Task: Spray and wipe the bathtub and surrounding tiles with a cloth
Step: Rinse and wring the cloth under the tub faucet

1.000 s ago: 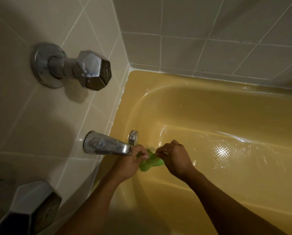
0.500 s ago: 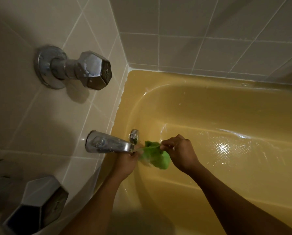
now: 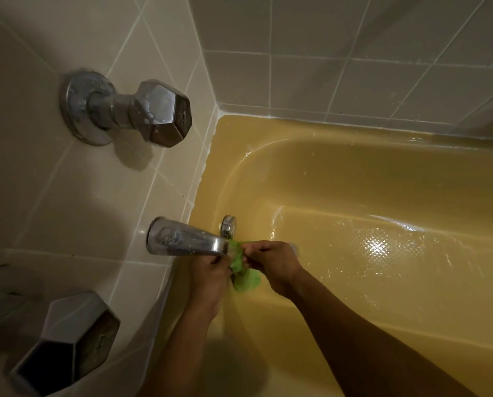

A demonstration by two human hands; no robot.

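A small green cloth (image 3: 244, 272) hangs bunched just under the mouth of the chrome spout (image 3: 185, 239), inside the yellow bathtub (image 3: 354, 173). My left hand (image 3: 211, 277) grips the cloth from the left, directly below the spout's end. From the right, my right hand (image 3: 274, 263) pinches the cloth's upper part with curled fingers. The tub floor is wet and shiny. Beige tiles (image 3: 76, 181) cover the spout wall.
Two chrome hexagonal tap handles stick out of the left wall, one high (image 3: 159, 113) and one low, close to the camera (image 3: 67, 342). A round chrome overflow fitting (image 3: 228, 226) sits behind the spout. Grey tiles (image 3: 340, 53) line the far wall.
Both hands have drawn closer together under the spout. The cloth, spread out half a second ago, is now bunched narrower between them and hangs lower.
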